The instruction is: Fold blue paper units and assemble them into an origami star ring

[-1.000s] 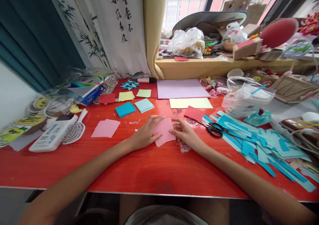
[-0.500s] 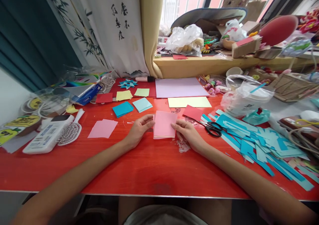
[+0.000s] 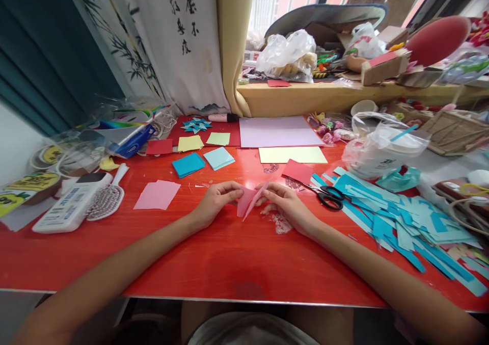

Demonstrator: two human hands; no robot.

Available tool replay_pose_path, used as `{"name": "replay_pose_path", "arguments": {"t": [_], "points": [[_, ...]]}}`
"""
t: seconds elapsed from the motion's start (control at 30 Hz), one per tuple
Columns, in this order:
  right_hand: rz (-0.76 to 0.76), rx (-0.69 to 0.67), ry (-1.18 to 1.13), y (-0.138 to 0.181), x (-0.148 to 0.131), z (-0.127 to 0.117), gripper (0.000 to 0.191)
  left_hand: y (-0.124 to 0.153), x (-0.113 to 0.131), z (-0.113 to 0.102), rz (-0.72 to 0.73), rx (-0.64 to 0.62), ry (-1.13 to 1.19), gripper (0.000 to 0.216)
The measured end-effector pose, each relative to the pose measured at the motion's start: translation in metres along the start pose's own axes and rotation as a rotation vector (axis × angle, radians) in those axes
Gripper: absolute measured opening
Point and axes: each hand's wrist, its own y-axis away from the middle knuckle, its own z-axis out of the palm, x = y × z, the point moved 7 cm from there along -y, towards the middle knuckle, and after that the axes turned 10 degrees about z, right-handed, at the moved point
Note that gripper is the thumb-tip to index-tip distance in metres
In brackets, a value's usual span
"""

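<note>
Both hands pinch one pink paper square (image 3: 247, 201) over the red table (image 3: 229, 253). My left hand (image 3: 216, 202) grips its left edge with fingers closed. My right hand (image 3: 284, 205) grips its right edge, fingers pressed together. The paper is bent down the middle into a V, its two halves raised toward each other. Black scissors (image 3: 327, 197) lie just right of my right hand. A loose pink sheet (image 3: 156, 194) lies to the left of my left hand.
Blue paper strips and scraps (image 3: 397, 217) cover the right side. Small stacks of blue (image 3: 188, 164), light blue (image 3: 218, 157), yellow (image 3: 190, 143) and red (image 3: 159, 147) squares lie behind. A hairbrush (image 3: 107, 197) and remote (image 3: 72, 207) sit at left. A plastic bag (image 3: 382, 149) stands at right.
The pink paper lay flat under my hands, was then held up as a flat square, and is now folded inward into a V between both hands.
</note>
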Motion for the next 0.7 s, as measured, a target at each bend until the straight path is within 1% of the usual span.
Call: {"name": "replay_pose_path", "arguments": {"t": [0.07,0.2,0.3,0.4,0.7], "points": [[-0.01,0.001,0.013,0.0,-0.001,0.0,0.024,0.0,0.002,-0.002,0.025,0.017,-0.056,0.019],[-0.023,0.012,0.049,-0.001,-0.002,0.0,0.027,-0.001,0.007,-0.009,0.09,0.099,-0.165,0.022],[-0.01,0.001,0.112,-0.002,-0.001,0.002,0.03,-0.002,0.009,-0.014,0.131,0.154,-0.201,0.023],[0.018,-0.009,0.178,-0.003,0.003,0.003,0.03,-0.001,0.009,-0.018,0.136,0.2,-0.209,0.025],[0.018,-0.043,0.264,-0.004,0.006,0.006,0.025,-0.001,0.011,-0.019,0.173,0.207,-0.238,0.027]]}}
